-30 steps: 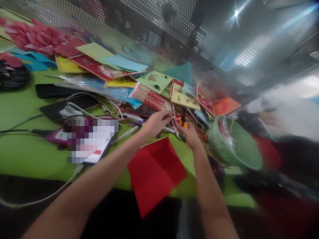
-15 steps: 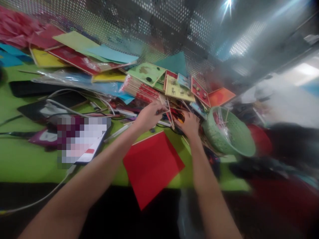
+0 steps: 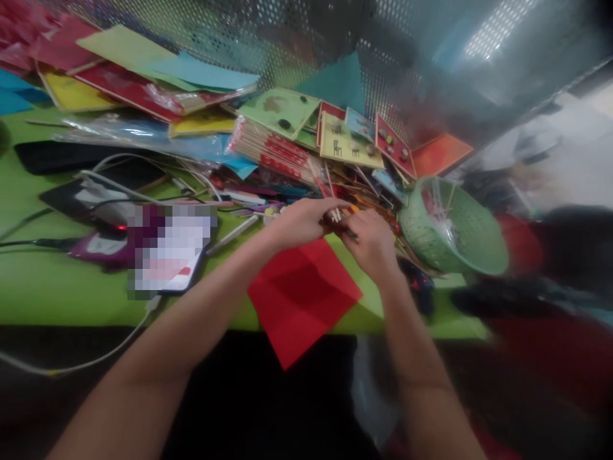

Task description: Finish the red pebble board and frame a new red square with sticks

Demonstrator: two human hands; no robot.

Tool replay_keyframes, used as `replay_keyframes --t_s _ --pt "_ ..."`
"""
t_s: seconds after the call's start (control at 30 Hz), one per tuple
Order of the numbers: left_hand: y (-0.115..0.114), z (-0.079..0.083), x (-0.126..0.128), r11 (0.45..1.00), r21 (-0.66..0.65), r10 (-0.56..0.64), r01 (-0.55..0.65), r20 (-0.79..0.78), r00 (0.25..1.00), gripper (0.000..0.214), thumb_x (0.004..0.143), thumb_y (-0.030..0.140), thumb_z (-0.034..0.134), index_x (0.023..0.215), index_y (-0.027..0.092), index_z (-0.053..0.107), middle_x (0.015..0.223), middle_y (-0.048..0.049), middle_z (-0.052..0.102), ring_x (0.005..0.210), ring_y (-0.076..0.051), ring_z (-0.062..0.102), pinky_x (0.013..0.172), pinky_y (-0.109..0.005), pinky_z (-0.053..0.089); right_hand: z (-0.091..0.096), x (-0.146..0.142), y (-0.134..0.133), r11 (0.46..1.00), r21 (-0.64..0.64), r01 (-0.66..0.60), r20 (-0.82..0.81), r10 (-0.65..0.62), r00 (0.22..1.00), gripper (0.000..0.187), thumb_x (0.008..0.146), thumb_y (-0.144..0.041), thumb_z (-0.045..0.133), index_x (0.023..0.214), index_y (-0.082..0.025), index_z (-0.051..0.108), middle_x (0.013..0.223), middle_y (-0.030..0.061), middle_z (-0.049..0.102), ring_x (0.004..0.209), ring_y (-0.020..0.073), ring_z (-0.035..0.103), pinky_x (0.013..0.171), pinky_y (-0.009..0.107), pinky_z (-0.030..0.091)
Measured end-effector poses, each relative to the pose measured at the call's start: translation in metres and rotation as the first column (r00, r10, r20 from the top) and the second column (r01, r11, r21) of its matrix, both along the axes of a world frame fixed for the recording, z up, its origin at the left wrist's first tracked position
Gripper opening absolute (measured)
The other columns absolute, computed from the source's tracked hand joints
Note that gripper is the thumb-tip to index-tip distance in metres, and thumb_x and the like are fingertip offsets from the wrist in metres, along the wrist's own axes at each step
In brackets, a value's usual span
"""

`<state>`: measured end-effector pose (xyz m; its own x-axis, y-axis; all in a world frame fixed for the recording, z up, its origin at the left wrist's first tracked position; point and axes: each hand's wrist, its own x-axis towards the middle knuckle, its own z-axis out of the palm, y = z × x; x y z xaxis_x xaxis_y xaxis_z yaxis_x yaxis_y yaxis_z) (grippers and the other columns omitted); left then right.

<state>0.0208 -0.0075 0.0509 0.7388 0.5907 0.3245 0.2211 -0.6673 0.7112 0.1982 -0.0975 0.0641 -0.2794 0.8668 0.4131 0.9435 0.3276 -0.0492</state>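
Over the far corner of a red paper sheet (image 3: 306,294), both hands come together. My left hand (image 3: 304,220) is closed, its fingertips on a small bunch of thin sticks (image 3: 336,215) with pale ends. My right hand (image 3: 371,239) is curled closed right beside it, touching or almost touching the bunch. A bit of orange shows behind its fingers, but what this hand grips is hidden. The red sheet lies flat on the green tabletop, one corner hanging over the near edge.
A green basket (image 3: 450,230) with plastic-wrapped sticks stands at right. Behind my hands lie bundled red-and-white sticks (image 3: 272,150) and picture cards (image 3: 349,137). At left are a phone (image 3: 172,249), cables and a purple power strip (image 3: 98,249). A perforated metal panel (image 3: 287,32) rises behind.
My hands have drawn back from the clutter and closed together above the red sheet. Pale stick ends now show between them. The view has shifted slightly.
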Motion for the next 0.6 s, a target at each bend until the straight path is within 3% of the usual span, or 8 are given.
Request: replay_keyframes --t_s 0.13,0.27,0.37,0.5,0.6 --pt "-0.003 0.004 0.000 0.994 -0.058 -0.094 0.089 -0.085 0.992 0.052 0.080 0.013 0.058 0.130 0.025 0.067 0.090 0.0000 0.077 0.084 -0.016 0.071 0.077 -0.024 0.050 -0.005 0.011 -0.024 0.998 -0.056 -0.001 -0.035 -0.001 0.999 0.013 0.096 -0.026 0.060 0.091 -0.020 0.070 0.090 0.0056 0.070 0.088 0.0231 0.059 0.079 0.036 0.043" --pt "0.007 0.007 -0.012 0.998 -0.012 0.053 -0.055 -0.096 0.994 0.035 0.082 0.018 0.058 0.112 0.023 0.075 0.092 -0.0016 0.078 0.084 -0.017 0.070 0.077 -0.025 0.050 -0.014 0.022 -0.058 0.988 -0.099 0.123 -0.140 -0.136 0.981 0.011 0.094 -0.025 0.063 0.087 -0.020 0.070 0.083 0.0047 0.069 0.083 0.0222 0.061 0.076 0.035 0.044" --pt "0.018 0.008 -0.020 0.983 0.048 0.181 -0.175 -0.195 0.964 0.025 0.081 0.022 0.061 0.100 0.021 0.078 0.090 -0.0032 0.078 0.084 -0.019 0.070 0.078 -0.027 0.050 -0.030 0.030 -0.088 0.966 -0.165 0.200 -0.257 -0.238 0.937 0.009 0.092 -0.025 0.065 0.089 -0.020 0.071 0.083 0.0039 0.069 0.080 0.0206 0.063 0.074 0.033 0.046" --pt "0.023 0.003 -0.018 0.975 0.110 0.218 -0.192 -0.338 0.915 0.025 0.080 0.026 0.060 0.097 0.022 0.079 0.092 -0.0039 0.078 0.086 -0.021 0.070 0.078 -0.028 0.050 -0.055 0.036 -0.117 0.933 -0.248 0.260 -0.335 -0.335 0.881 0.009 0.092 -0.027 0.065 0.092 -0.021 0.072 0.082 0.0029 0.070 0.075 0.0193 0.062 0.073 0.033 0.048" --pt "0.021 -0.006 -0.010 0.975 0.166 0.208 -0.151 -0.415 0.886 0.027 0.079 0.027 0.059 0.097 0.022 0.079 0.095 -0.0045 0.078 0.091 -0.023 0.070 0.078 -0.029 0.050 -0.064 0.035 -0.125 0.912 -0.276 0.302 -0.351 -0.388 0.852 0.009 0.091 -0.027 0.066 0.091 -0.021 0.072 0.081 0.0029 0.069 0.075 0.0198 0.062 0.073 0.034 0.047"
